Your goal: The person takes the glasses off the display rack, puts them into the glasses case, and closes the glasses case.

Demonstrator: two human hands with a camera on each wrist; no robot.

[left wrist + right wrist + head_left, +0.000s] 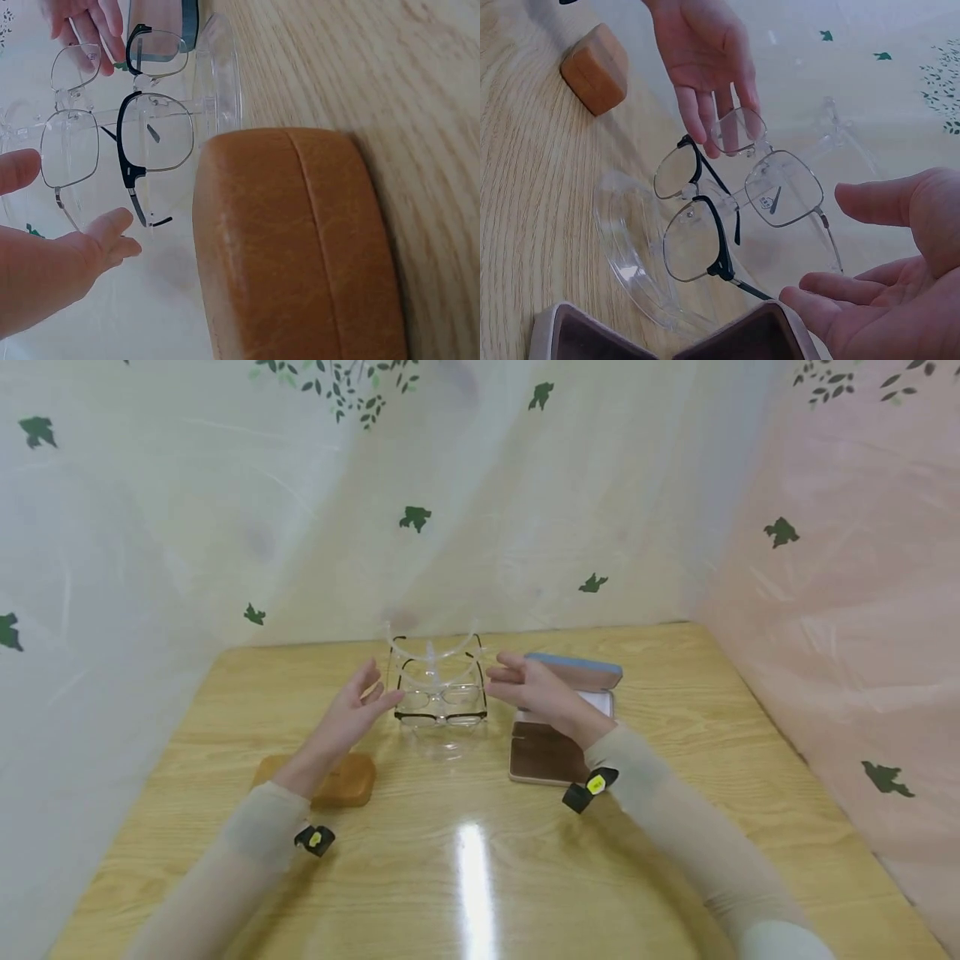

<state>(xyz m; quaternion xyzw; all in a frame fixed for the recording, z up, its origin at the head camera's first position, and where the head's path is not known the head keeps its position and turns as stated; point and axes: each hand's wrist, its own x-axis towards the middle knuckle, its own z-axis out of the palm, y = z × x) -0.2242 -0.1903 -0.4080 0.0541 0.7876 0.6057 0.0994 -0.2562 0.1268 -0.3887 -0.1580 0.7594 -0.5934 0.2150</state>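
While two pairs of glasses are carried by a clear stand on the table, the dark-rimmed pair is placed lower, at 6 o'clock from the thin-rimmed pair. At 9 o'clock from them the left hand is held, and at 3 o'clock the right hand. In both, the fingers are relaxed, the thumb is spread apart and nothing is gripped; whether a frame is lightly touched cannot be told. At 8 o'clock, the brown case is partly covered by the left forearm. At 4 o'clock, the unclosed case is partly hidden by the right arm.
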